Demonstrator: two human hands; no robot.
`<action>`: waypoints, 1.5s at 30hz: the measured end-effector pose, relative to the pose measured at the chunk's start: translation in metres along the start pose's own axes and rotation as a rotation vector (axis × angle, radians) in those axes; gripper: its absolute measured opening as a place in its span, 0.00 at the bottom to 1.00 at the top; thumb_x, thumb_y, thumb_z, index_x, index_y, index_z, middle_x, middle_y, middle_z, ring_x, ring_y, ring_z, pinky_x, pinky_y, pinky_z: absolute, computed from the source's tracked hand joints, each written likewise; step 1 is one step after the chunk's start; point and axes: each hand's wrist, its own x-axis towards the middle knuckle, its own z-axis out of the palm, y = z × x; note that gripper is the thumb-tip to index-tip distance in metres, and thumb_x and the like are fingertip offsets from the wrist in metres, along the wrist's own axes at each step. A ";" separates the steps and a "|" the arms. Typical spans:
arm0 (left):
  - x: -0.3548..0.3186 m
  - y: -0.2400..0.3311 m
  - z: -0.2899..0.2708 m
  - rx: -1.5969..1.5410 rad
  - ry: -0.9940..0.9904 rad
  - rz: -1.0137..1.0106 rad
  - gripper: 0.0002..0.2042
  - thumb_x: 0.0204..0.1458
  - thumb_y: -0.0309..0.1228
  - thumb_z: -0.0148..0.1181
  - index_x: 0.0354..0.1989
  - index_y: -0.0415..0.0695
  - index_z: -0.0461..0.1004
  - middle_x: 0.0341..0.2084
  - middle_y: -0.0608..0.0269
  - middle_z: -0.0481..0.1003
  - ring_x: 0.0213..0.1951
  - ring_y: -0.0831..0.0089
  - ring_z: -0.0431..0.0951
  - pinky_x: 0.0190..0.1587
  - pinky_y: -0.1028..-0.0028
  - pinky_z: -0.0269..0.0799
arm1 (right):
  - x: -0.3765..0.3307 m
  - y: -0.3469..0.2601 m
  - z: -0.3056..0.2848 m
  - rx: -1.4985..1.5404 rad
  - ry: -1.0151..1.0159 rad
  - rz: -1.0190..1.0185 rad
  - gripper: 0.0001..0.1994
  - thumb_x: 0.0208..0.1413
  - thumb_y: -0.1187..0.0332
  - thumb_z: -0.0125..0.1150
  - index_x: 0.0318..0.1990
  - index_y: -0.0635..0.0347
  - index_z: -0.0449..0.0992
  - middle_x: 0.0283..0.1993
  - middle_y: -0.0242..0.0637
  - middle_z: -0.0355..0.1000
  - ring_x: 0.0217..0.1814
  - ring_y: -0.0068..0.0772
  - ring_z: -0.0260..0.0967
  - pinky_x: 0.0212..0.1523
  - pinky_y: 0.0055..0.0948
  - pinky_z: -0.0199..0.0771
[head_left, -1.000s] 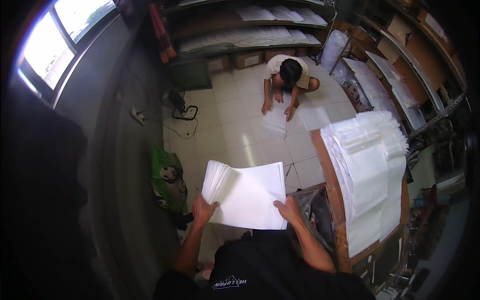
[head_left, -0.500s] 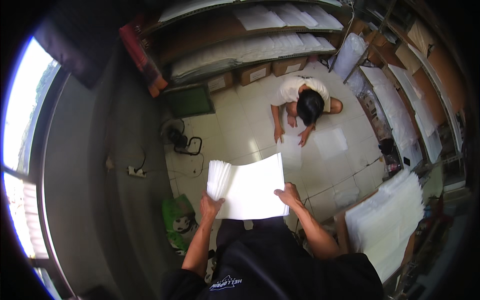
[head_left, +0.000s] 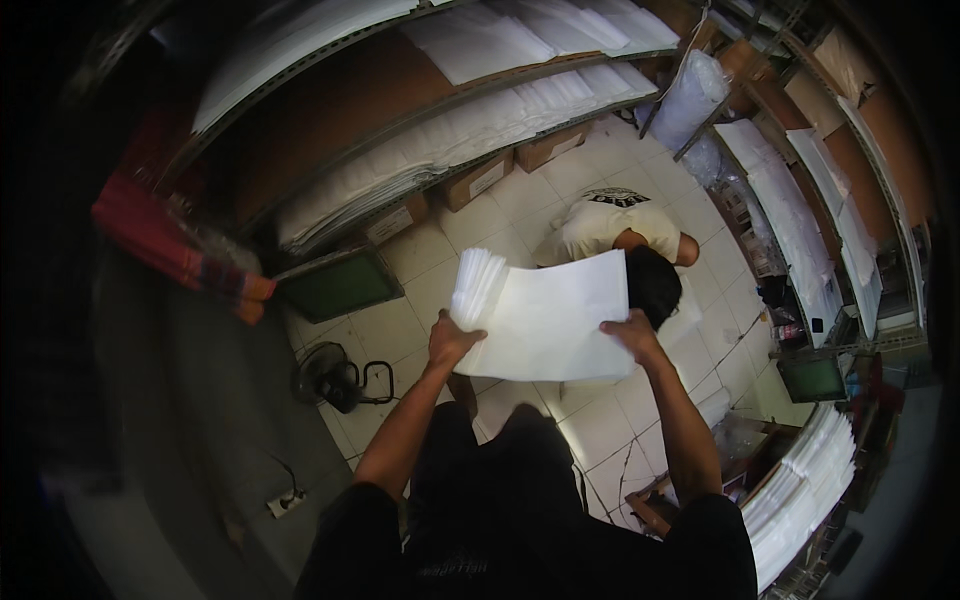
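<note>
Both of my hands hold a stack of thin white sheets (head_left: 550,315) out in front of me, above the floor. The stack sags slightly in the middle, and its left edge is fanned out in many layers. At its left lower side, my left hand (head_left: 455,342) is closed round the edge with the thumb on top. On the opposite side, my right hand (head_left: 633,337) pinches the right edge, thumb also on top. The fingers under the stack are hidden. Beyond it a person in a pale shirt (head_left: 612,222) bends low over the floor, partly covered by the sheets.
A shelf of white sheets (head_left: 440,130) runs along the far side, with cardboard boxes (head_left: 478,182) beneath. More shelves (head_left: 790,215) stand on the right. A small fan (head_left: 330,377) is on the tiled floor at left. Another white stack (head_left: 805,490) lies at lower right.
My hands have carried the stack forward and a little right in the view, still gripping both sides. The view has turned, and the stack now hides the person's hands.
</note>
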 end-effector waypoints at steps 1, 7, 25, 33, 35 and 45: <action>0.025 0.010 -0.010 0.014 -0.027 0.012 0.45 0.34 0.44 0.82 0.58 0.30 0.64 0.49 0.36 0.78 0.52 0.47 0.81 0.56 0.60 0.77 | 0.017 -0.014 0.007 0.003 -0.014 0.014 0.20 0.46 0.68 0.73 0.44 0.76 0.80 0.37 0.49 0.81 0.34 0.40 0.80 0.39 0.36 0.80; 0.208 0.090 -0.033 0.029 -0.064 -0.003 0.43 0.33 0.40 0.83 0.56 0.31 0.66 0.49 0.37 0.78 0.51 0.49 0.81 0.55 0.62 0.77 | 0.160 -0.095 0.005 -0.051 0.082 0.173 0.22 0.50 0.66 0.74 0.45 0.77 0.77 0.38 0.49 0.80 0.35 0.41 0.81 0.41 0.38 0.83; 0.605 0.217 -0.005 -0.350 0.524 0.077 0.50 0.38 0.39 0.81 0.67 0.25 0.59 0.67 0.36 0.62 0.67 0.52 0.66 0.71 0.67 0.58 | 0.720 -0.264 0.023 -0.165 -0.087 -0.146 0.45 0.46 0.58 0.75 0.66 0.77 0.61 0.66 0.61 0.66 0.70 0.51 0.64 0.65 0.41 0.67; 0.672 0.198 -0.022 -0.916 0.517 0.061 0.36 0.58 0.37 0.65 0.70 0.31 0.58 0.71 0.43 0.58 0.72 0.50 0.57 0.75 0.56 0.48 | 0.833 -0.309 0.055 -0.035 -0.308 -0.434 0.34 0.57 0.59 0.66 0.70 0.60 0.63 0.68 0.47 0.67 0.69 0.47 0.64 0.70 0.39 0.61; 0.689 0.190 -0.031 -0.852 0.504 0.099 0.36 0.58 0.37 0.65 0.70 0.31 0.58 0.70 0.43 0.59 0.72 0.50 0.57 0.75 0.56 0.48 | 0.851 -0.313 0.069 -0.040 -0.283 -0.418 0.33 0.58 0.59 0.65 0.69 0.60 0.64 0.68 0.47 0.68 0.69 0.47 0.64 0.70 0.39 0.61; 0.720 0.167 -0.040 -0.669 0.487 0.206 0.34 0.59 0.36 0.64 0.69 0.31 0.60 0.69 0.43 0.62 0.70 0.49 0.59 0.75 0.55 0.49 | 0.889 -0.312 0.106 -0.053 -0.201 -0.378 0.27 0.60 0.59 0.60 0.65 0.58 0.68 0.66 0.47 0.69 0.69 0.47 0.64 0.70 0.40 0.61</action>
